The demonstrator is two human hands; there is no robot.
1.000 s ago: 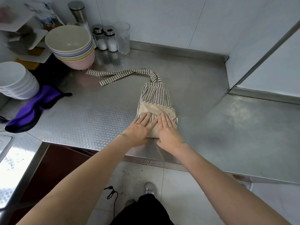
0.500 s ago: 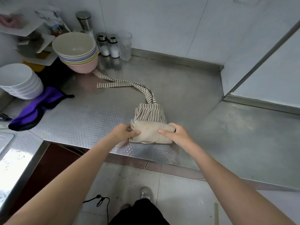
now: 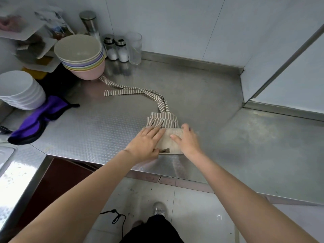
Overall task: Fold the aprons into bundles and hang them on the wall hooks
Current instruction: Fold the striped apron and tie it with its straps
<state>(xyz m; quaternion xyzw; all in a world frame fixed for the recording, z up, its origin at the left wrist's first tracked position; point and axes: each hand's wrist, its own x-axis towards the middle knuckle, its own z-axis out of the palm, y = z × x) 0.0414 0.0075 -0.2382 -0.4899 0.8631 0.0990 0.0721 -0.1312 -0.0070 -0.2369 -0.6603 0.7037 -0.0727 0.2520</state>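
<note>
A beige apron (image 3: 169,143) with a brown-and-white striped top lies folded into a small bundle near the front edge of the steel counter (image 3: 201,95). Its striped straps (image 3: 129,90) trail back and left toward the stacked bowls. My left hand (image 3: 146,143) lies flat on the bundle's left half with straight fingers. My right hand (image 3: 186,140) presses on the right half, fingers spread over the cloth. A small brown label shows on the bundle's near edge. No wall hooks are in view.
Stacked pastel bowls (image 3: 81,56) and stacked white bowls (image 3: 18,90) stand at the left. A purple cloth (image 3: 37,120) lies beside them. Two shakers (image 3: 115,49), a glass (image 3: 135,48) and a steel bottle (image 3: 89,23) stand at the back wall. A sink edge (image 3: 5,153) is at far left.
The bundle was folded over once more toward the striped top. Both hands went from gripping the roll's ends to pressing flat on it. The straps have been pulled nearer.
</note>
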